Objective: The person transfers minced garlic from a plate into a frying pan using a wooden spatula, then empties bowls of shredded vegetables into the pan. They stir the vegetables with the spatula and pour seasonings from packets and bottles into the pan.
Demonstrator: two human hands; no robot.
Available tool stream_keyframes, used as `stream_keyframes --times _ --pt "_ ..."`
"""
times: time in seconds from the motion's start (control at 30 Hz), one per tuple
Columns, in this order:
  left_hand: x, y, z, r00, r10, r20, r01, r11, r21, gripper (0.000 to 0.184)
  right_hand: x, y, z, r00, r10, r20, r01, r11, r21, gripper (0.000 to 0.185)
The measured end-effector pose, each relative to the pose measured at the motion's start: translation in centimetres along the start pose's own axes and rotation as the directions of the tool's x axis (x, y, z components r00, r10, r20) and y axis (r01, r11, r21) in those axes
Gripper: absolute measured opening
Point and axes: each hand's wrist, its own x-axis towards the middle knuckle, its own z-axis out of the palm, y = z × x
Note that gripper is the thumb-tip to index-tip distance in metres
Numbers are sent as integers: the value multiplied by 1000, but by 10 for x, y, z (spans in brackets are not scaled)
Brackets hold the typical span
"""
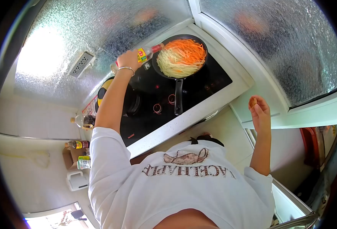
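Observation:
My left hand point(128, 60), with a bracelet at the wrist, is closed around a seasoning bottle point(144, 55) with a yellow label and red neck. The bottle is tipped sideways, its mouth at the left rim of a black frying pan point(179, 81). Inside the pan lie shredded carrot point(189, 51) and pale green-white vegetable shreds point(174, 64). Whether liquid is flowing out cannot be seen. Off to the right, away from the stove, my right hand point(261, 112) pinches a small round brown cap point(252, 102).
The pan rests on a black glass cooktop point(145, 122), its handle pointing toward me. A power strip point(81, 64) is on the left wall. Bottles point(85, 121) stand past the cooktop's left end. A frosted glass panel point(275, 42) borders the right side.

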Motion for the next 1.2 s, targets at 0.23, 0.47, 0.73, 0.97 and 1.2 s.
stream_keyframes --times 0.23,0.47,0.73,0.97,1.2 --pt "20 11 -11 996 34 -86 -33 999 20 61 1 5 -13 1000 1 23 -1 1000 -2 28" --pt "23 18 -15 965 161 -205 -139 983 119 57 1 2 -6 999 6 -38 -6 1000 11 30" --pt "9 4 -19 865 390 -317 -315 912 263 52 3 7 -6 999 14 -40 -13 1000 23 29" --pt "20 -24 -14 819 460 -342 -304 854 422 31 5 12 -11 1000 6 -22 -6 1000 18 29" --pt "68 3 -5 807 492 -327 -302 819 488 59 -3 17 -37 998 -4 -57 4 1000 4 37"
